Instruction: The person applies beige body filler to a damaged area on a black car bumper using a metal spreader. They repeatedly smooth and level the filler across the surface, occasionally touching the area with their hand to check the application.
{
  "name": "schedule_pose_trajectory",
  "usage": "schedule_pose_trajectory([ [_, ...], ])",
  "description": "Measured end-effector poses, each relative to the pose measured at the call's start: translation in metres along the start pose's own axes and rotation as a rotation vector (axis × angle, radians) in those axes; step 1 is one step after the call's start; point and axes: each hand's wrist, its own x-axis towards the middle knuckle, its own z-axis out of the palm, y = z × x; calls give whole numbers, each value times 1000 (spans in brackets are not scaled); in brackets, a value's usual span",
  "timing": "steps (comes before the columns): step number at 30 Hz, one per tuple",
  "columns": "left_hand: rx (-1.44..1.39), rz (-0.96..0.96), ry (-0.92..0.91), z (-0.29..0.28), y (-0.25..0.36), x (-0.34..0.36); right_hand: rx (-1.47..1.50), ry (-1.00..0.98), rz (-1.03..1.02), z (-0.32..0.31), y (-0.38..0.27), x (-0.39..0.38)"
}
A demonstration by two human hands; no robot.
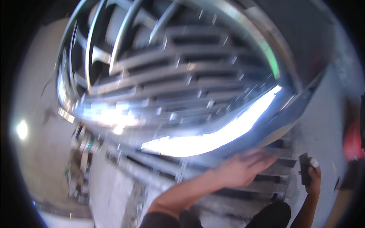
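A large chrome car grille (pixel 178 87) fills the upper middle, its bars and slats smeared by motion. Bright light reflects off its lower rim (pixel 213 140). Just under that rim is my left hand (pixel 247 167), blurred, its fingers stretched out to the right with nothing visible in them. Whether it touches the grille I cannot tell. At the lower right, my right hand (pixel 314 180) is closed around a dark flat rectangular piece (pixel 304 169), held upright and apart from the grille. Something white (pixel 314 163) covers the tip of its thumb or finger there.
Beneath the grille runs a slatted grey support (pixel 266 186). Assorted items (pixel 81 163) lie in a row on the left, beside a pale surface (pixel 110 186). A red object (pixel 353 142) shows at the right edge. My dark-clothed knee (pixel 273 214) is at the bottom.
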Motion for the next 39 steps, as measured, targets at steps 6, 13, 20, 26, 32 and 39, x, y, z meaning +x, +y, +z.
schedule_pose_trajectory([
  [6, -122, -93, -76, -10, 7, 12, -120, 99, 3, 65, -46, -33],
  [13, -137, -261, -161, -10, 23, 16, -498, 24, -16, 95, -115, -69],
  [20, -79, -302, 157, 4, -7, -12, -36, 270, -425, 88, -17, -32],
  [26, -315, -229, 346, -1, -14, -22, 576, 451, -272, 164, 148, -30],
  [32, -237, -454, 367, -17, 18, -90, -67, 407, -395, 208, 193, -17],
  [39, -424, -697, 349, 0, 51, -152, -503, 373, -626, 217, 184, 6],
])
